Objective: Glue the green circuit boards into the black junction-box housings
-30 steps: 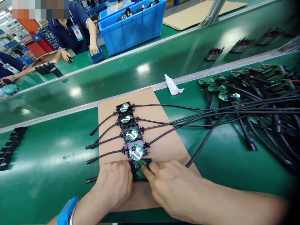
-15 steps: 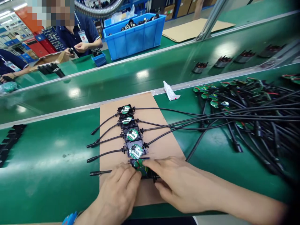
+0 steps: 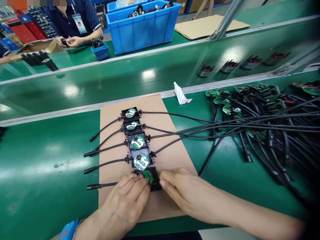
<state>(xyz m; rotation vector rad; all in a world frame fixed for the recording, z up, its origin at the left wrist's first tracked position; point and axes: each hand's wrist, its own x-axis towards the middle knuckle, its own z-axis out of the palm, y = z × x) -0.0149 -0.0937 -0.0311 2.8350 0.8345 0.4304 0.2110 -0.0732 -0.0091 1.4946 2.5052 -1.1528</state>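
1. Head view: found nearest black housing lying on cardboard sheet atop green desk, between both hands.
2. Noted round green board on that housing, partly covered by left fingers.
3. Recorded left hand with fingers bunched and bent over housing's left part, touching board; cannot tell of any pinch by left grip, undersides hidden.
4. Recorded right hand at housing's right edge, thumb and forefinger drawn together; cannot tell of any item between tips of right grip.
5. Noted black cable running leftward from left hand, past cardboard's edge.
6. Counted four further housings in line beyond, each with white-streaked board and cables to both sides.
7. Observed white tube near cardboard's far right corner; tangled pile of cabled boards at right.
8. Sighted co-worker's hands at far side, holding small dark part.
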